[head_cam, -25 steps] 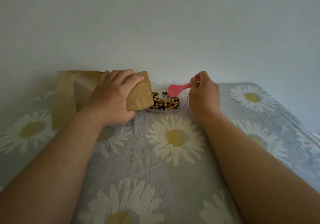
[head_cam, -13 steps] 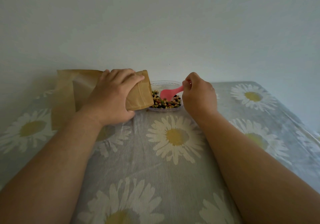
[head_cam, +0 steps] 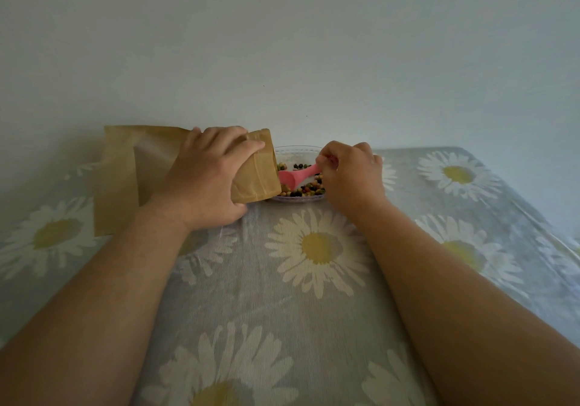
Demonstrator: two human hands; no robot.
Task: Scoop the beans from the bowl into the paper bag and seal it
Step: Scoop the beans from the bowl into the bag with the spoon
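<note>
A brown paper bag [head_cam: 138, 167] lies tilted on the table with its mouth end to the right, over the left rim of the bowl. My left hand [head_cam: 208, 179] grips the bag near that mouth. A clear shallow bowl [head_cam: 298, 149] sits behind, holding mixed coloured beans [head_cam: 306, 189]. My right hand [head_cam: 351, 176] pinches the handle of a pink spoon [head_cam: 293, 178], whose scoop sits in the bowl right at the bag's mouth. The bag's opening faces away, so its inside is hidden.
The table wears a grey cloth [head_cam: 282, 305] printed with large white daisies. A plain pale wall [head_cam: 282, 60] rises directly behind the bowl and bag. The table's right edge [head_cam: 533, 211] runs diagonally at the right.
My right hand has moved left with the pink spoon, from above the bowl's right side down across the beans to the bag's mouth. The left hand and bag have stayed put.
</note>
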